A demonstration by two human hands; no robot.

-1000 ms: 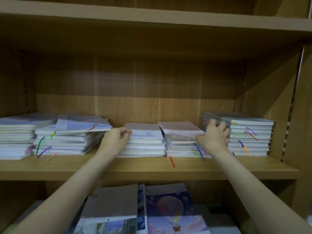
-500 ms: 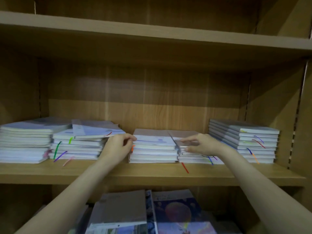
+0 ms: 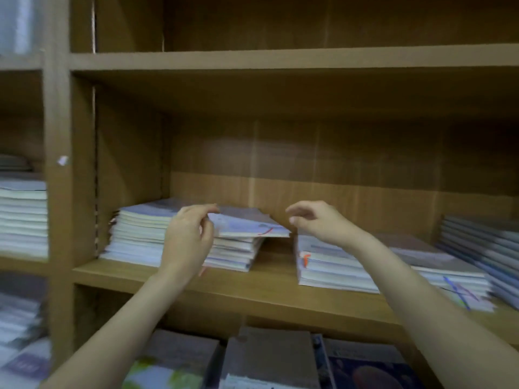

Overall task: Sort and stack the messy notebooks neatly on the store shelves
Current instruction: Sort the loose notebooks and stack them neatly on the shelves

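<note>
Left hand (image 3: 188,240) pinches the skewed top notebook (image 3: 247,226) near the shelf (image 3: 269,284) left end, apparently to square it; right hand (image 3: 317,220) hovers empty, fingers loosely spread.

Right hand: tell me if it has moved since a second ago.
Yes. The right hand has left the pale notebook stack at the right and hovers leftward over the gap, nearer the skewed top notebook.

Wooden shelf (image 3: 275,287) carries notebook stacks: 1 tall stack (image 3: 140,234) left of the left-hand fingers (image 3: 206,217), 1 messy stack (image 3: 238,248) just right of them, 1 low stack (image 3: 331,265) under the right-hand fingers (image 3: 297,213), more stacks (image 3: 477,256) farther right.
</note>
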